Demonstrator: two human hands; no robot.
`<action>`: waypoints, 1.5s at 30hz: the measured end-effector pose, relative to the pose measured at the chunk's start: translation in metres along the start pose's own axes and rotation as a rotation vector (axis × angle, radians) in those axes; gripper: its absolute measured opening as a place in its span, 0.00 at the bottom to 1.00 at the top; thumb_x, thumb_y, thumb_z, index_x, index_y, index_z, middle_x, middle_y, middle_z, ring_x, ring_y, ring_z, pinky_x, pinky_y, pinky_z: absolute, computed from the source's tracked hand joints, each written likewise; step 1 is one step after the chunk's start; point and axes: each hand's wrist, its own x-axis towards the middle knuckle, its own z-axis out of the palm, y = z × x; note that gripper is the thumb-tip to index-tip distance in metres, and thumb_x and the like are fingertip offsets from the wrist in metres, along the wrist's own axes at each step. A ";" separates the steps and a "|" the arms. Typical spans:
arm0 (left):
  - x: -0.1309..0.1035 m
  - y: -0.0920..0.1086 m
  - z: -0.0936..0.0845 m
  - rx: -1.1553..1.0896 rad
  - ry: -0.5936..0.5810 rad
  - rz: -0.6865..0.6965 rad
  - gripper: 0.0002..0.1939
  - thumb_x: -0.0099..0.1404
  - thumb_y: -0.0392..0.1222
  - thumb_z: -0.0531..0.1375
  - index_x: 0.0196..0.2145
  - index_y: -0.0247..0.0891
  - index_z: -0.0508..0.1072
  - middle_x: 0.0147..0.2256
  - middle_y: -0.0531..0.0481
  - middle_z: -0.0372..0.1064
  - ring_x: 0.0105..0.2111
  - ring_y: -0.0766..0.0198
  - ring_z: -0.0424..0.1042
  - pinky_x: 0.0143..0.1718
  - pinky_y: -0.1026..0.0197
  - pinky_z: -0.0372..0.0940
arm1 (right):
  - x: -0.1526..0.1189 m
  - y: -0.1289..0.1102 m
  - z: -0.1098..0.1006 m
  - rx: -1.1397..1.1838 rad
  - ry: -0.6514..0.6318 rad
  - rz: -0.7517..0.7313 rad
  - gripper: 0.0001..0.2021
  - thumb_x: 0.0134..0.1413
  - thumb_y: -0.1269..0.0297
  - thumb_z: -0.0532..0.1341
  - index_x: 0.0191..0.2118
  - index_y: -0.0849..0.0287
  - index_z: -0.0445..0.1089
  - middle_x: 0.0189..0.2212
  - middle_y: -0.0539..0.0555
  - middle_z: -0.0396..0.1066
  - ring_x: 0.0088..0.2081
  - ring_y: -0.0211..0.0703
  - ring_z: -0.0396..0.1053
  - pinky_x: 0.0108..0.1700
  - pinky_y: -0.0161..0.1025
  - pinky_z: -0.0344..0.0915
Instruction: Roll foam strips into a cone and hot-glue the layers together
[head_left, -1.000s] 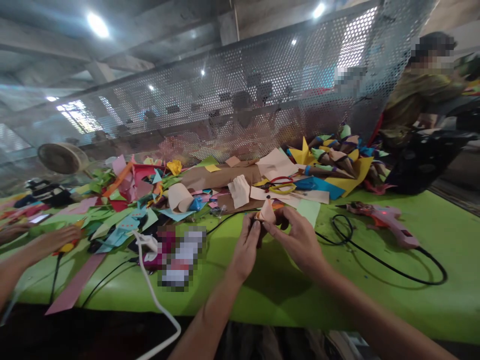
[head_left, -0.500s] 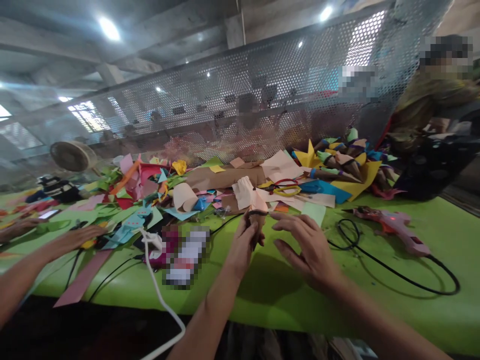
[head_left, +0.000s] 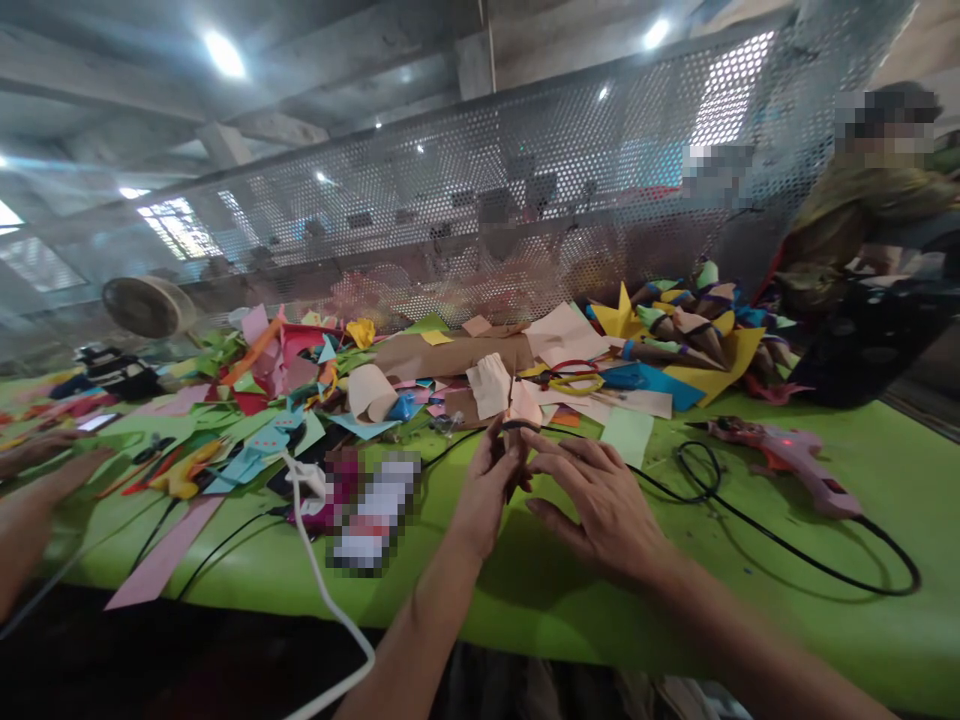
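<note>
My left hand point(head_left: 486, 490) is wrapped round a small paper piece point(head_left: 523, 400), pale pink at its top with a dark curved band across it; its lower part is hidden by my fingers. My right hand point(head_left: 592, 490) is just to the right, fingers bent and apart, with the fingertips close to the dark band. Whether they touch it is unclear. Behind the piece stands a cream pleated paper point(head_left: 490, 386).
A pink glue gun point(head_left: 802, 460) with a black cable lies at right. Left are a phone point(head_left: 375, 515), a white cable point(head_left: 319, 575) and another person's hands point(head_left: 56, 475). Paper scraps point(head_left: 289, 355), scissors point(head_left: 576, 378) and paper cones point(head_left: 686, 340) lie behind.
My right hand has moved left, closer to the piece in my left hand. At the far left, the other person's hand has drawn back from the yellow tool.
</note>
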 end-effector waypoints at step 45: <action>0.002 -0.006 -0.001 0.413 0.044 0.227 0.40 0.60 0.55 0.67 0.64 0.43 0.58 0.37 0.50 0.68 0.31 0.64 0.65 0.32 0.64 0.61 | 0.002 -0.002 0.002 -0.040 0.013 0.005 0.10 0.62 0.61 0.60 0.47 0.56 0.66 0.63 0.56 0.65 0.51 0.55 0.66 0.49 0.50 0.58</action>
